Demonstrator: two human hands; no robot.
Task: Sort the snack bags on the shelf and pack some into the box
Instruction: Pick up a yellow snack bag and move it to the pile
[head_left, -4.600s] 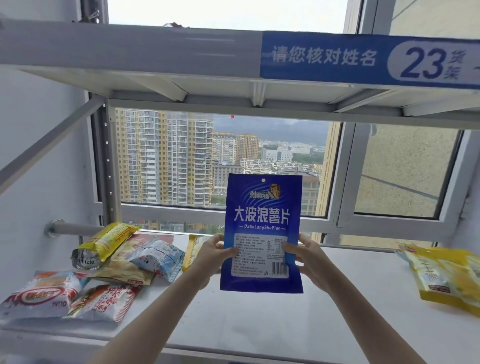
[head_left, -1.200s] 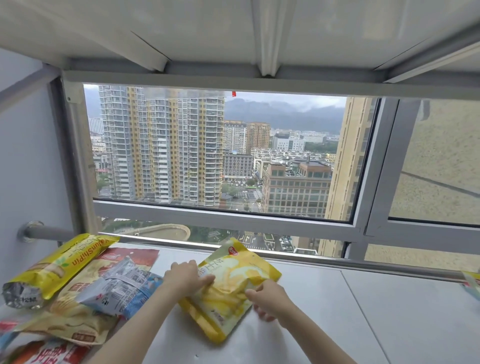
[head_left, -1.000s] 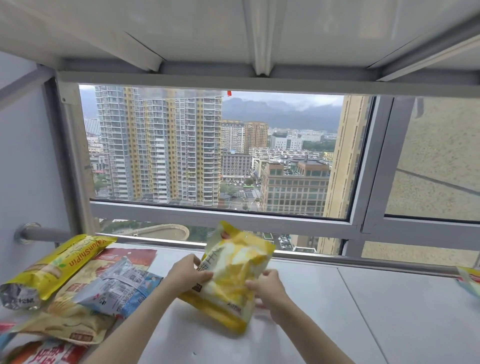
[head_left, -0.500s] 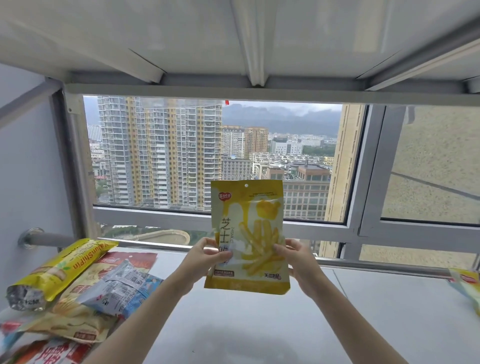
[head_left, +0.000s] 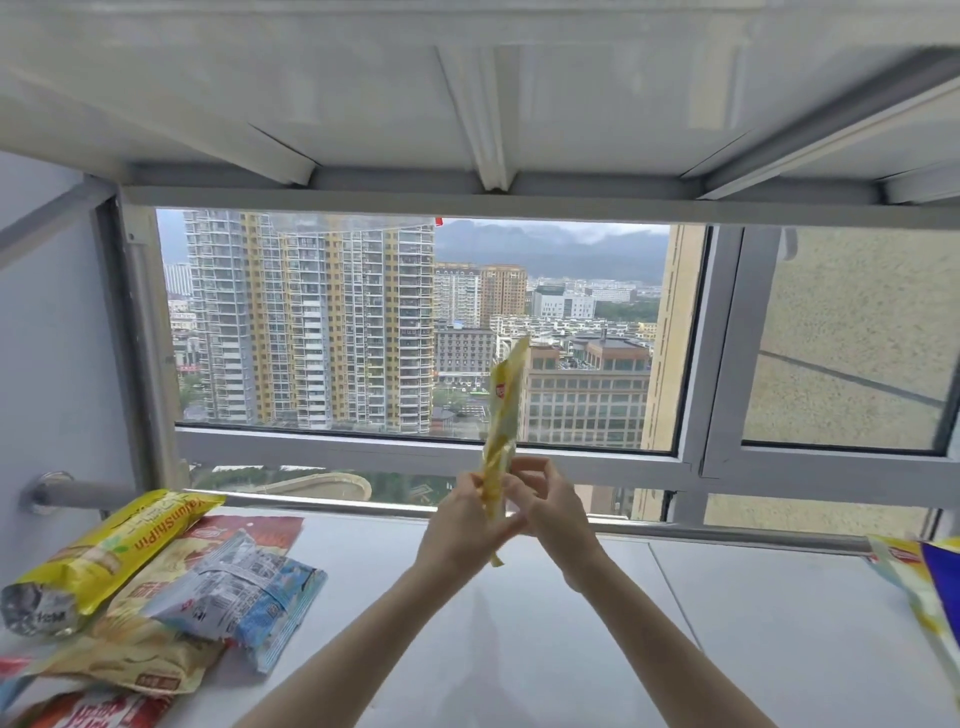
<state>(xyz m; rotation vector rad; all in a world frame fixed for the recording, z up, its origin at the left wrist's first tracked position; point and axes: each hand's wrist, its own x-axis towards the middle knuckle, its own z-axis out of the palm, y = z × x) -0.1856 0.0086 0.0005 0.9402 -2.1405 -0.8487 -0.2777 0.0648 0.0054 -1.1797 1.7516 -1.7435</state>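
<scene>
A yellow snack bag (head_left: 503, 415) stands upright in the air above the white shelf (head_left: 519, 623), turned edge-on to me so only its thin side shows. My left hand (head_left: 462, 525) grips its lower part from the left. My right hand (head_left: 545, 512) holds it from the right, fingers curled at the bag's edge. A pile of snack bags lies at the shelf's left: a yellow bag (head_left: 104, 556), a blue-and-white bag (head_left: 244, 597), a beige chip bag (head_left: 130, 654) and a red one (head_left: 93, 712). No box is in view.
At the right edge of the shelf lie a yellow bag (head_left: 904, 577) and a dark blue bag (head_left: 943, 577), both cut off by the frame. The upper shelf's underside (head_left: 467, 78) hangs close overhead. A window (head_left: 415, 332) and a metal rail (head_left: 363, 504) run behind the shelf.
The yellow bag was lifted off the shelf, held face-on, and has now been rotated to edge-on between both hands. The pile at the left has not moved.
</scene>
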